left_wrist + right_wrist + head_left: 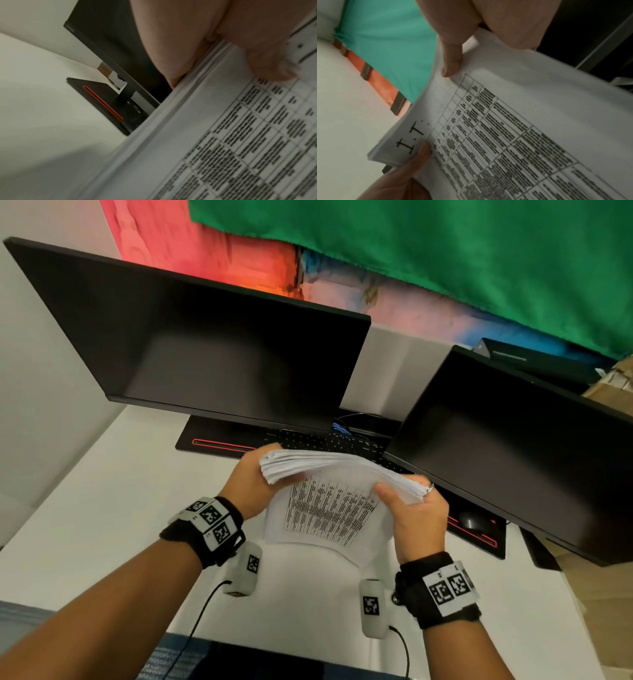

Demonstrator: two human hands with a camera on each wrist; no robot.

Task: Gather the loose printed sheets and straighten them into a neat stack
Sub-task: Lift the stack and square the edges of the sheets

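A thick stack of printed sheets [329, 501] is held upright above the white desk [102, 508], its top edges fanned and uneven. The front page carries a printed table [257, 135] and the letters "I.T" [410, 138]. My left hand [253, 481] grips the stack's left side, thumb on the front page. My right hand [411, 508] grips the right side, thumb [452, 63] pressed on the front sheet and fingers behind. The lower edge of the stack hangs a little above the desk.
Two dark monitors [212, 354] [513, 446] stand close behind the stack. A black keyboard [329, 440] lies on a black desk mat with red trim [219, 445], and a mouse [471, 520] sits to the right. Cardboard boxes [613, 385] are at the far right.
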